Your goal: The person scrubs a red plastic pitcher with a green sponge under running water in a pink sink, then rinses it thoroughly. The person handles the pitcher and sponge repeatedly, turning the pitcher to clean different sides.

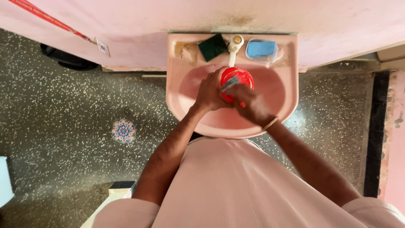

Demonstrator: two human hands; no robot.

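A red round plastic lid or small bowl (237, 77) is held over the pink wash basin (278, 105), just under the white tap (233, 48). My left hand (209, 90) grips its left edge. My right hand (249, 102) comes from the right and presses a greyish scrubbing piece (229, 84) against the red item; the scrubber is mostly hidden by my fingers. A thin bangle sits on my right wrist.
On the basin's back ledge lie a dark green scouring pad (212, 46) and a blue soap bar in a clear dish (261, 50). A pink wall runs behind. The floor is dark speckled stone with a small floral motif (123, 131) at left.
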